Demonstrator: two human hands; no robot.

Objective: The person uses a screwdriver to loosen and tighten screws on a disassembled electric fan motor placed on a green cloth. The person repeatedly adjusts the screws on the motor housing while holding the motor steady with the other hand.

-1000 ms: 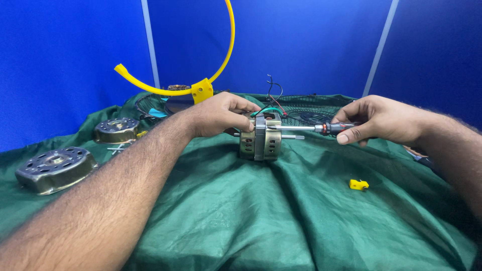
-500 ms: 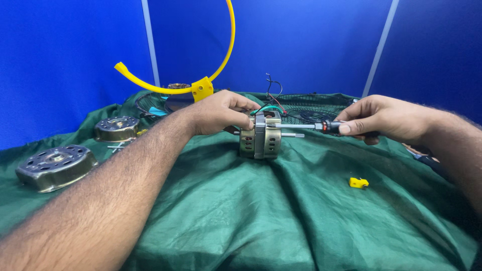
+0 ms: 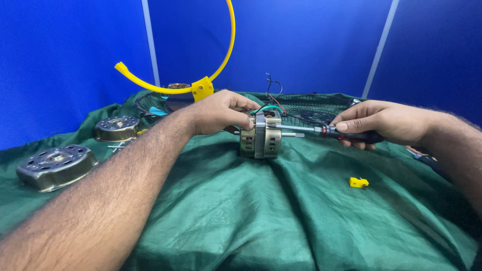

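Green cloth (image 3: 241, 211) covers the table. Small electric motor (image 3: 261, 136) sits on it mid-table, shaft pointing right. Left hand (image 3: 221, 113) closed over motor's top and rear, steadying it. Right hand (image 3: 381, 123) gripping a screwdriver (image 3: 331, 131), shank level, tip at motor's face. Two metal motor housings (image 3: 55, 165) well left. Small yellow clip (image 3: 358, 182) lies right of motor, apart.
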